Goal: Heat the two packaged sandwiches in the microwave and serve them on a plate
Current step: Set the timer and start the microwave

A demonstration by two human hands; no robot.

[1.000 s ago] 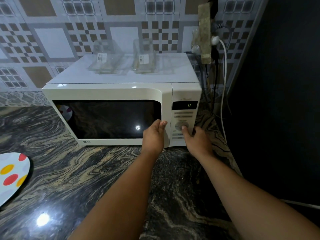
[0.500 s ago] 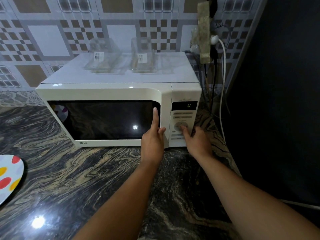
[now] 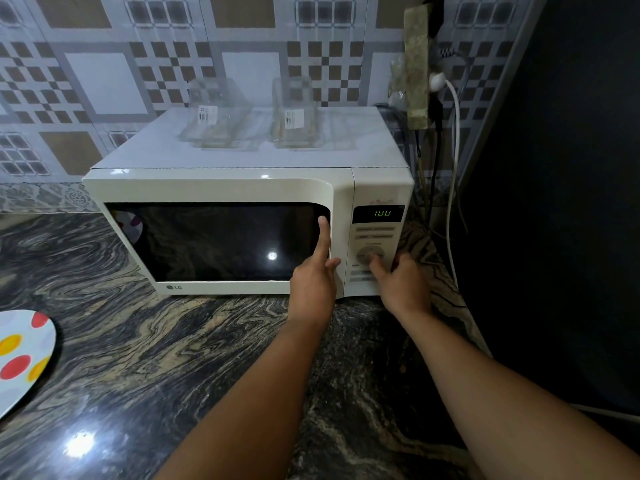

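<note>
Plate [image 3: 24,355] first, at the far left: our spotted dish lies on the marble counter [image 3: 173,358], well apart from the microwave [image 3: 214,188] and with nothing on it. On the microwave's top sit two clear plastic packages — the left one [image 3: 213,119] and the right one [image 3: 296,116] — and we cannot tell whether sandwiches remain in them; the door is closed and its window too dark to see inside. Our left hand [image 3: 313,285] has shifted: a second ago it lay loosely curled against the door's right edge, and now its index finger points straight up the glass while the other fingers stay curled, holding nothing. Our right hand [image 3: 405,285] keeps its place at the round dial [image 3: 370,254], thumb on it, the other fingers curled at the dial's far side. The display [image 3: 379,213] — showing a lone digit before — now reads something like 100, so we judge the heating time is being set and the start has yet to come.
</note>
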